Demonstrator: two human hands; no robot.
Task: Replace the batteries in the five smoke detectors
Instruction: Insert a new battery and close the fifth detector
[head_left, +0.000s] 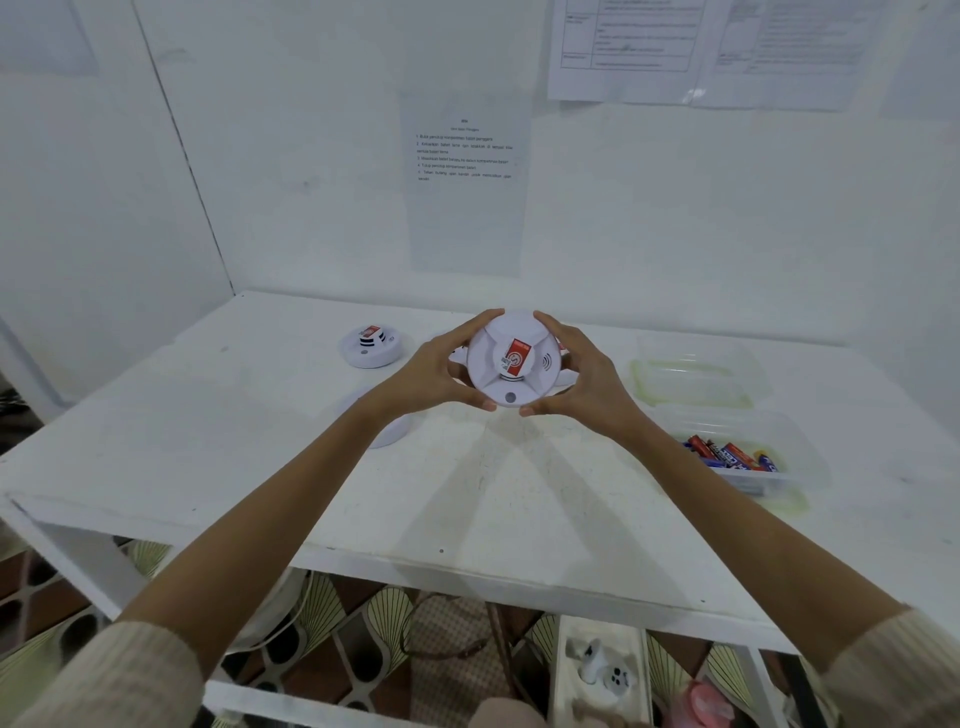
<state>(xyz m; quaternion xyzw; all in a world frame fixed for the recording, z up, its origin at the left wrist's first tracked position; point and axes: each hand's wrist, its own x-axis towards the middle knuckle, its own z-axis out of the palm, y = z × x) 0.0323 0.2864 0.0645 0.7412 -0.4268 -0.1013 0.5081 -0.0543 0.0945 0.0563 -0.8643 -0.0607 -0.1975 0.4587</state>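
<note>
— Both hands on it?
— Yes. The left hand (436, 371) and right hand (587, 379) grip the smoke detector (511, 364) from either side, fingers curled over its upper rim, thumbs under the lower edge. It is held up above the table (234, 441), face toward the camera.
— What is it like?
— Round, white, smooth plastic, with a red label at the middle and a small grey button near the lower edge.
— Any others?
— A second detector (370, 345) lies on the table to the left, well apart. A white disc (392, 434) lies partly hidden under the left forearm.
— Containers?
— On the right, a clear plastic tub (753, 421) holds red and blue batteries (727, 454) in a loose heap. Behind it stands another clear tub (696, 384) with a yellowish rim; I cannot make out its contents.
— And the room?
— The table is white and scuffed, set in a corner of white wall (311, 156) with printed sheets (465, 156) stuck up.
</note>
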